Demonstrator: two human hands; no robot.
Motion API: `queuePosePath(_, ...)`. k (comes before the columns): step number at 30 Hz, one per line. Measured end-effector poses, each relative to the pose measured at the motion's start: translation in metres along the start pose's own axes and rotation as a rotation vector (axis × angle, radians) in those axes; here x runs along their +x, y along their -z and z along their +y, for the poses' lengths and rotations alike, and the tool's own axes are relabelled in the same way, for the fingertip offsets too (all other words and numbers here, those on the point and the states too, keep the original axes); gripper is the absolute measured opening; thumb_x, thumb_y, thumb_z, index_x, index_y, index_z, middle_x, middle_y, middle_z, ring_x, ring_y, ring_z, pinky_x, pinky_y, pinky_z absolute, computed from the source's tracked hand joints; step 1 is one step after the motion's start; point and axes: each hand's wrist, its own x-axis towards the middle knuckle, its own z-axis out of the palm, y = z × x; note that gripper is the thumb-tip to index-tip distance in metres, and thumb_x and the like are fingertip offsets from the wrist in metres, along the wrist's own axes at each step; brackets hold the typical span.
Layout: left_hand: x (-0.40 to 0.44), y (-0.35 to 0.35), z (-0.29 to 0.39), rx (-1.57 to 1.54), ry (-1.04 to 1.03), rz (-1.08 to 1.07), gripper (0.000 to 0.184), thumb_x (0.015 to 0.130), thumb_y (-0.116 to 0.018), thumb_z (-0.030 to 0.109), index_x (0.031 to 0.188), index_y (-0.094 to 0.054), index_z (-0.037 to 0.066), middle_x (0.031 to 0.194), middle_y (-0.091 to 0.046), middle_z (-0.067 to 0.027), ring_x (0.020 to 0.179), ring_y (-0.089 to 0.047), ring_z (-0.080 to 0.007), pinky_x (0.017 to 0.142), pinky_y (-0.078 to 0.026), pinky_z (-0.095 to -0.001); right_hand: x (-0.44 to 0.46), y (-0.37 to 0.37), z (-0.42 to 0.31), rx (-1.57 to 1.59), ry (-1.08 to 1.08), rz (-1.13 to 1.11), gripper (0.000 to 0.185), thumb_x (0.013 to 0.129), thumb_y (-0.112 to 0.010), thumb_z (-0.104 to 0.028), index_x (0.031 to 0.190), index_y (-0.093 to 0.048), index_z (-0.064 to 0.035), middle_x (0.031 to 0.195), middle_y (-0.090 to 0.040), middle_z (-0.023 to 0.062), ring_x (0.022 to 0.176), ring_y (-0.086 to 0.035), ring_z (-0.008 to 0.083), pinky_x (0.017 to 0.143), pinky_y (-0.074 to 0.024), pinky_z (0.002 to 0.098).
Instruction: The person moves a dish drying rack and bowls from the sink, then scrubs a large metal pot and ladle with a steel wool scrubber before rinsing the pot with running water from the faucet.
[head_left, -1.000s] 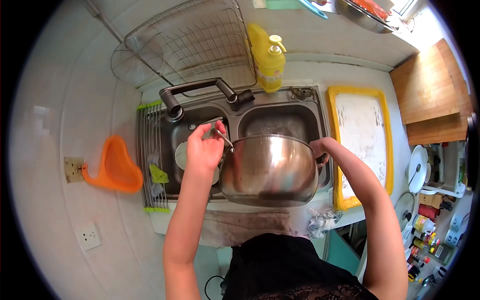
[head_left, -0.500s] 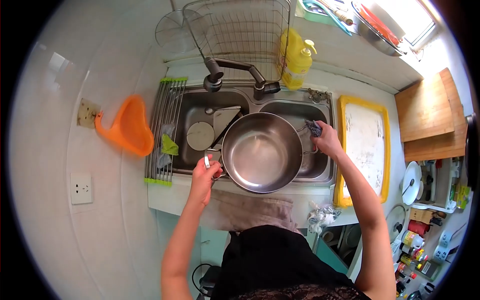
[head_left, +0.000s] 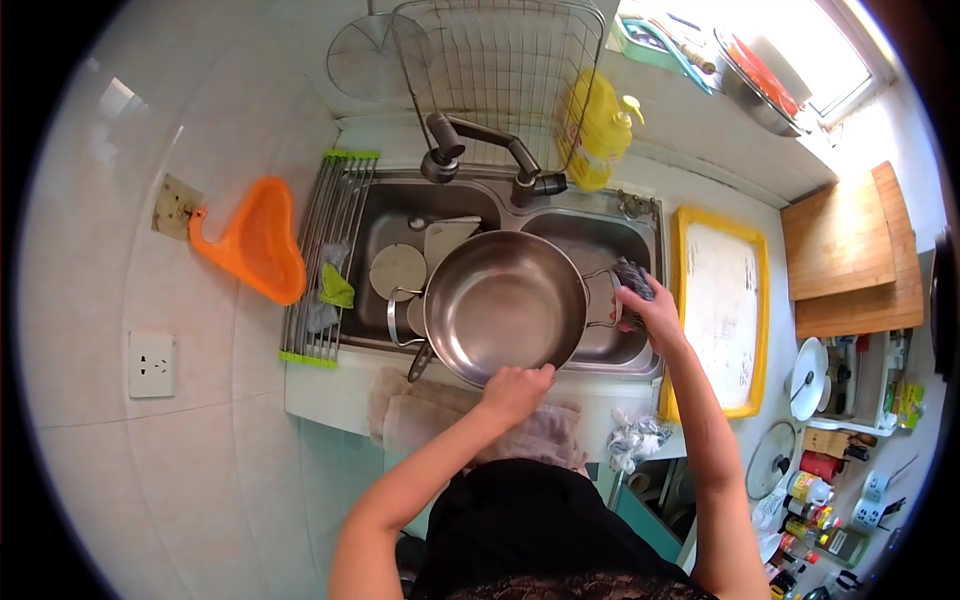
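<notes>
A wide, shiny steel pot (head_left: 505, 300) with two loop handles rests over the double sink (head_left: 350, 345), its inside facing up. My left hand (head_left: 518, 393) is closed on the pot's near rim. In my right hand (head_left: 652, 308) is a dark grey scrubbing cloth (head_left: 632, 277), held beside the pot's right handle (head_left: 600, 298). The pot's left handle (head_left: 398, 316) is free. Below the pot's left side, a dark handle (head_left: 420, 362) pokes out; the rest of it is hidden. A round pale plate (head_left: 397, 272) and a spoon (head_left: 418, 224) lie in the left basin.
A dark faucet (head_left: 520, 170) stands behind the sink, near a yellow soap bottle (head_left: 600, 135). Left is a roll-up rack (head_left: 325, 250) with a green cloth (head_left: 337, 288). A yellow-rimmed tray (head_left: 715, 310) lies on the right; a towel (head_left: 420, 415) lies along the front edge.
My left hand has left the pot's left handle and moved right to its near rim. My right hand has lowered slightly with the scrubbing cloth. The dark handle has shifted toward the front.
</notes>
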Motion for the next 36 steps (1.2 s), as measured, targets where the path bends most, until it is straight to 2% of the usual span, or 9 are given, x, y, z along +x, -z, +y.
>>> queuePosePath(4,-0.005,0.063,-0.019,-0.128,0.132,0.236,0.027,0.083,-0.057,0.032,0.078,-0.057,0.005,0.063,-0.06,-0.0139,0.062,-0.06,-0.0352,0.053,-0.046,-0.0426,0.014,0.013,0.03,0.095,-0.056,0.077,0.04,0.083,-0.062,-0.037,0.101,-0.054,-0.0033,0.08,-0.058,0.0051,0.067,-0.063,0.0156,0.051,-0.0489,0.0263)
queuePosePath(8,0.01,0.11,-0.069,-0.6,0.164,0.346,0.036,0.085,-0.059,0.028,0.068,-0.046,-0.001,0.057,-0.044,-0.0178,0.051,-0.048,-0.0195,0.048,-0.037,-0.0341,0.046,-0.004,0.055,-0.89,0.236,0.105,0.056,0.085,-0.056,-0.04,0.124,-0.047,-0.001,0.118,-0.054,0.0208,0.112,-0.05,0.0339,0.094,-0.0391,0.0369)
queuePosePath(10,0.017,0.113,-0.096,-0.689,0.23,0.369,0.04,0.087,-0.059,0.027,0.065,-0.039,0.0,0.052,-0.03,-0.0072,0.053,-0.027,-0.0079,0.044,-0.028,-0.0285,0.08,-0.027,0.039,-0.739,0.342,0.153,0.054,0.086,-0.054,-0.039,0.124,-0.047,-0.0006,0.118,-0.054,0.0203,0.111,-0.051,0.0338,0.094,-0.0395,0.037)
queuePosePath(13,0.035,0.109,-0.133,-1.007,0.296,0.45,0.036,0.092,-0.05,0.027,0.067,-0.048,0.001,0.061,-0.039,0.0065,0.06,-0.033,-0.0042,0.052,-0.031,-0.0239,0.14,-0.062,0.006,-0.558,0.495,0.304,0.048,0.09,-0.048,-0.033,0.123,-0.045,0.0016,0.116,-0.055,0.0222,0.108,-0.052,0.0345,0.092,-0.0405,0.0371)
queuePosePath(22,0.066,0.14,-0.15,-1.236,0.583,0.548,0.032,0.092,-0.049,0.024,0.077,-0.058,-0.003,0.066,-0.047,0.0044,0.065,-0.039,-0.0059,0.059,-0.036,-0.0239,0.225,-0.078,-0.005,-0.743,0.532,0.45,0.031,0.092,-0.042,-0.029,0.097,-0.062,-0.0056,0.089,-0.061,0.0212,0.089,-0.056,0.04,0.075,-0.0436,0.043)
queuePosePath(25,0.072,0.13,-0.167,-1.155,0.573,0.528,0.03,0.091,-0.052,0.026,0.081,-0.063,0.0,0.069,-0.053,0.0029,0.065,-0.043,-0.0039,0.059,-0.036,-0.0225,0.236,-0.07,-0.002,-0.569,0.401,0.369,0.029,0.093,-0.04,-0.023,0.1,-0.064,-0.0079,0.083,-0.062,0.0145,0.063,-0.061,0.0188,0.059,-0.0475,0.0314)
queuePosePath(31,0.082,0.128,-0.172,-1.089,0.523,0.591,0.031,0.089,-0.054,0.025,0.079,-0.06,-0.004,0.067,-0.049,0.0022,0.06,-0.038,-0.0073,0.055,-0.035,-0.0237,0.239,-0.059,-0.001,-0.393,0.256,0.285,0.028,0.093,-0.042,-0.022,0.102,-0.062,-0.0035,0.087,-0.063,0.0132,0.075,-0.063,0.0216,0.069,-0.0492,0.0305)
queuePosePath(33,0.084,0.13,-0.173,-1.12,0.519,0.547,0.03,0.088,-0.055,0.025,0.081,-0.061,-0.004,0.069,-0.053,0.0013,0.061,-0.041,-0.0073,0.056,-0.036,-0.0239,0.227,-0.064,0.005,-0.767,0.515,0.521,0.029,0.092,-0.045,-0.019,0.111,-0.056,-0.0012,0.097,-0.062,0.0135,0.088,-0.06,0.0232,0.079,-0.0465,0.0329)
queuePosePath(36,0.086,0.133,-0.168,-1.178,0.432,0.566,0.028,0.086,-0.058,0.023,0.086,-0.063,-0.004,0.074,-0.059,-0.0014,0.065,-0.047,-0.0077,0.059,-0.04,-0.0245,0.164,-0.122,-0.01,-0.508,0.74,0.595,0.026,0.088,-0.051,-0.007,0.113,-0.051,-0.0022,0.106,-0.057,0.0103,0.094,-0.055,0.0195,0.081,-0.0438,0.0295)
